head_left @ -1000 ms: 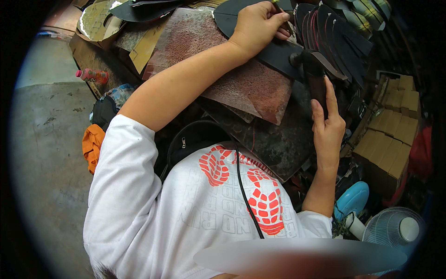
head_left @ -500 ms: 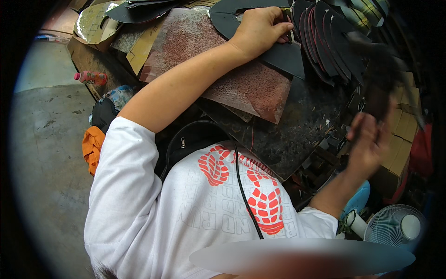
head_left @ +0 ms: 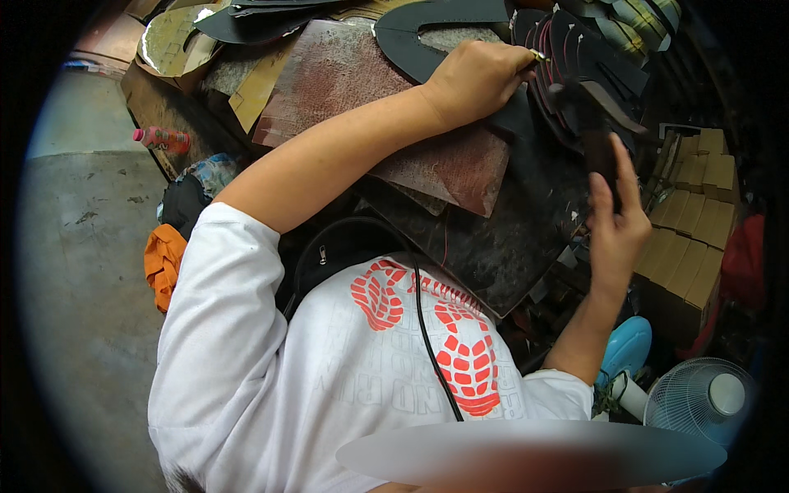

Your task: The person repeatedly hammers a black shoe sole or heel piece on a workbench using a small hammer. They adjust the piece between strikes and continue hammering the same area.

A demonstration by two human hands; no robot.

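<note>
In my left hand is a short metal rod, its brass-coloured end showing past the closed fingers. The hand is over a black U-shaped shoe upper piece with a cut-out middle; its lower part is partly hidden by my hand. My right hand grips the dark handle of a hammer, raised to the right of the left hand, its head apart from the rod. Beside the left hand, a fanned stack of black upper pieces with reddish edges partly disappears behind the hammer.
A worn reddish board lies on the dark worktable. More black pieces rest at far left. Stacked cardboard boxes and a fan stand at right. A pink-capped bottle is at left.
My left hand has moved slightly right and nearer to me with the metal rod. The hammer in my right hand has swung left, closer to the left hand.
</note>
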